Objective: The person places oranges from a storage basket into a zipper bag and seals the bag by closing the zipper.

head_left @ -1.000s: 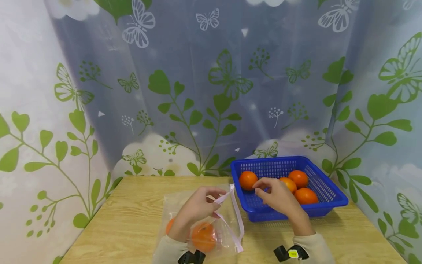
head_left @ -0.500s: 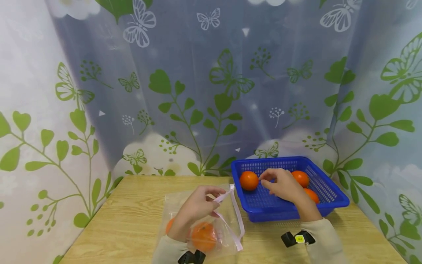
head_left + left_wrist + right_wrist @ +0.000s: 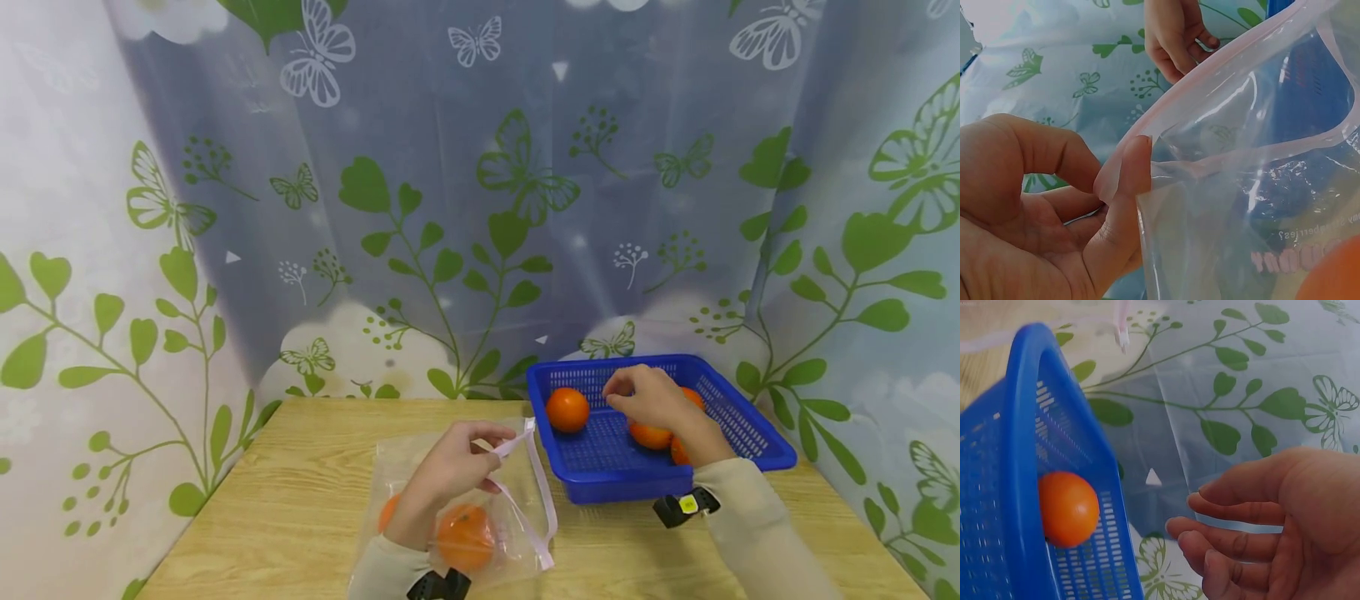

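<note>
My left hand (image 3: 454, 467) pinches the pink-edged mouth of a clear plastic bag (image 3: 517, 533); in the left wrist view thumb and fingers grip that pink edge (image 3: 1107, 181). Inside the bag lie an orange fruit (image 3: 465, 537) and another (image 3: 390, 510), partly behind my left wrist. Over the blue basket (image 3: 630, 483) hovers my right hand (image 3: 660, 404), its fingers loosely bent and holding nothing. One orange fruit (image 3: 567, 410) sits at the basket's left; several others, including one (image 3: 651, 435) under the hand, are partly covered by my right hand and forearm.
The basket stands at the right of the wooden table (image 3: 300, 467), near the patterned curtain (image 3: 450, 208) behind it. Its raised rim lies below my right forearm. The bag lies left of the basket, close to its side.
My right hand has moved right and away from me over the basket, uncovering more of its left part. My left hand and the bag have stayed in place.
</note>
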Demonstrator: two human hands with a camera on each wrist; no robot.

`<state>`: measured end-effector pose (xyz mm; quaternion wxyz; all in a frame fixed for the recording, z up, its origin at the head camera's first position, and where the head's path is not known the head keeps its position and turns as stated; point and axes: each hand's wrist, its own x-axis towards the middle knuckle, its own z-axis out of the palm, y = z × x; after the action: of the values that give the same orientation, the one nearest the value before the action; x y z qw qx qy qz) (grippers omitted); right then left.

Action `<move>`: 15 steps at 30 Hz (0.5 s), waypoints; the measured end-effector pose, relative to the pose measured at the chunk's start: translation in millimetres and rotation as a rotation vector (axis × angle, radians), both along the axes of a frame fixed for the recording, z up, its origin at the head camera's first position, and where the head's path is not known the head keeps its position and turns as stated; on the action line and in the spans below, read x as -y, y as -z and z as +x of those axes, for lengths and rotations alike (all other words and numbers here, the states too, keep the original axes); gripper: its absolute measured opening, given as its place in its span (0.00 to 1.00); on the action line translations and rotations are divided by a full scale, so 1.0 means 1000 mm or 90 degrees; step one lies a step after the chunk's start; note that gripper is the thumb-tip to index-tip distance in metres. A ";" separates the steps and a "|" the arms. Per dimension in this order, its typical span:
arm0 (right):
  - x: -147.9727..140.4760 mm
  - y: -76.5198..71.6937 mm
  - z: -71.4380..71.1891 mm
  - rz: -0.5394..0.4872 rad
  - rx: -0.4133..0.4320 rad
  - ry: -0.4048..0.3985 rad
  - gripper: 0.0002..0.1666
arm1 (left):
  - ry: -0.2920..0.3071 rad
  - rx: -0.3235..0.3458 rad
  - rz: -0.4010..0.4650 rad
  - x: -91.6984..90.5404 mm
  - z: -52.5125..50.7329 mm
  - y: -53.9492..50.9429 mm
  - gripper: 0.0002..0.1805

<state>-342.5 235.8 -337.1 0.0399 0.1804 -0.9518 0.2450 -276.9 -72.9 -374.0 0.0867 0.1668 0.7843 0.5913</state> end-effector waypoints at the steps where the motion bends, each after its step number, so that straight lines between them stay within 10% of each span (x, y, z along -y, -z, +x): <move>1: -0.001 -0.001 -0.001 0.002 0.003 0.002 0.09 | 0.001 0.002 0.003 0.000 0.000 0.000 0.21; 15: -0.013 -0.007 -0.020 0.065 0.054 0.003 0.11 | 0.014 0.011 0.021 -0.002 0.000 0.000 0.21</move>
<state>-362.8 248.5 -330.2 -0.0090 0.1695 -0.9643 0.2034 -276.4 -70.8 -373.8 0.0974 0.1716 0.7717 0.6046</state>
